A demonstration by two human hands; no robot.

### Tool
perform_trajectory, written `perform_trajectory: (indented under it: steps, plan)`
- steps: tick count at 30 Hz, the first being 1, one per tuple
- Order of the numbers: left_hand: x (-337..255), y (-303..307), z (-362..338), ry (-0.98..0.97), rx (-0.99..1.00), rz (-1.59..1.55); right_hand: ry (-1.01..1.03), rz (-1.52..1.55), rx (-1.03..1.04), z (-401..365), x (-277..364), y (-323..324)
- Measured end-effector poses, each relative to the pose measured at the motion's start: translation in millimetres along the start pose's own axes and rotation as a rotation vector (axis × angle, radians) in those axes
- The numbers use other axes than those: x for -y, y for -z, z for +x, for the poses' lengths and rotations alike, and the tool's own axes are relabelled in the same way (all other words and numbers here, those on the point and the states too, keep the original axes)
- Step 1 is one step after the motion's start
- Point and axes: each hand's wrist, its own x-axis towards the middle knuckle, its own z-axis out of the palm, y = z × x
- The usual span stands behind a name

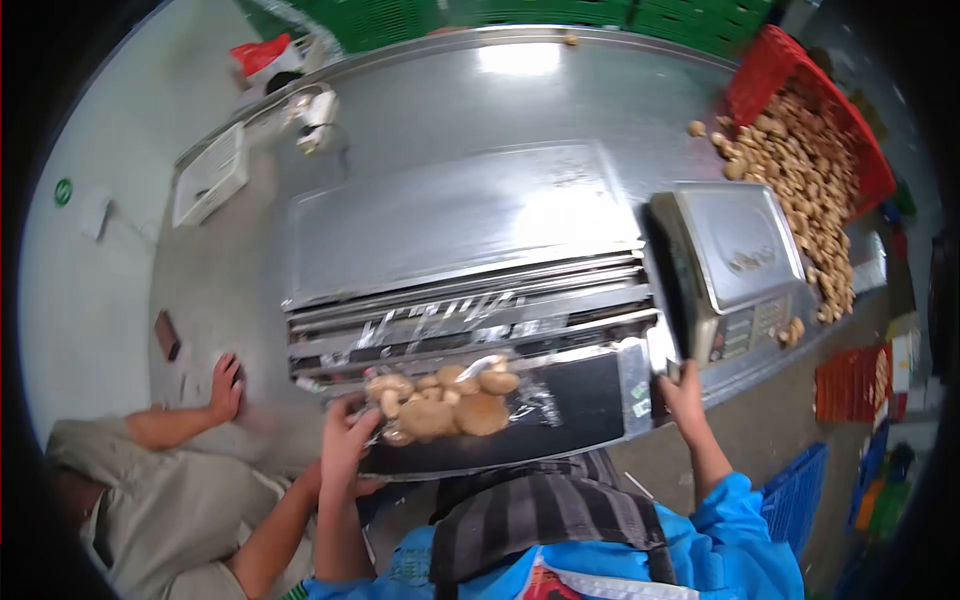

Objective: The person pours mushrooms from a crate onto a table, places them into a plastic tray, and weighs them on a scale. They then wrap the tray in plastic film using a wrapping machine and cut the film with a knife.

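A pack of brown mushrooms under clear film lies on the black front plate of a metal wrapping machine. At its left end is my left hand, with fingers closed on the pack's edge. Loose film sticks out from the pack's right end. My right hand is at the machine's right front corner, thumb and fingers apart, with nothing visible in it. Just behind that hand stands a scale with a metal pan.
Loose mushrooms spill from a tipped red crate at the right. At the left, a co-worker's hand rests on the table beside a dark block. A white basket sits at the back left, green crates behind.
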Motion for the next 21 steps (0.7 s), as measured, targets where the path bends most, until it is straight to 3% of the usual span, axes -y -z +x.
perform_trajectory:
  steps: [1, 2, 3, 4, 5, 9, 11, 12, 14, 17, 18, 21]
  plan:
    - [-0.5, 1.3, 0.6, -0.013, 0.033, 0.018, -0.153, 0.144, 0.063, -17.7, 34.6, 18.1]
    - [-1.8, 3.2, 0.7, 0.039, 0.100, -0.061, 0.014, 0.102, -0.077, -25.0, 9.0, 12.5]
    - [-3.4, 0.6, 2.5, -0.017, 0.129, -0.072, -0.025, 0.219, -0.081, -26.9, -12.2, 11.5]
    - [-1.9, 0.7, 5.9, 0.034, 0.159, -0.081, 0.166, 0.096, -0.160, -34.2, 2.2, 21.1]
    - [-0.3, 1.3, 9.1, 0.082, 0.195, -0.092, -0.102, 0.332, -0.091, -43.6, 29.5, 31.4]
    - [-3.3, -3.9, 13.2, 0.144, 0.292, -0.153, -0.011, 0.600, -0.168, -56.3, 60.3, 57.3]
    - [-12.3, -2.7, 7.5, 0.184, 0.344, -0.131, 0.108, 0.580, 0.005, -54.4, 87.7, 74.6]
    - [-9.3, -1.9, 5.9, 0.109, 0.361, -0.182, 0.161, 0.568, 0.088, -55.2, 104.4, 81.4]
    - [-17.8, -2.2, -6.0, 0.141, 0.339, -0.247, 0.673, 0.142, 0.161, -41.3, 172.5, 76.8]
    - [-23.5, -4.1, -15.4, 0.122, 0.335, -0.258, 1.030, -0.097, 0.431, -43.8, 287.0, 53.0]
    - [-24.4, -4.7, -17.4, 0.107, 0.334, -0.249, 1.209, -0.172, 0.448, -44.9, 318.7, 39.9]
    - [-28.4, -3.6, -23.2, 0.071, 0.319, -0.193, 1.461, -0.258, 0.584, -46.5, 383.4, -3.7]
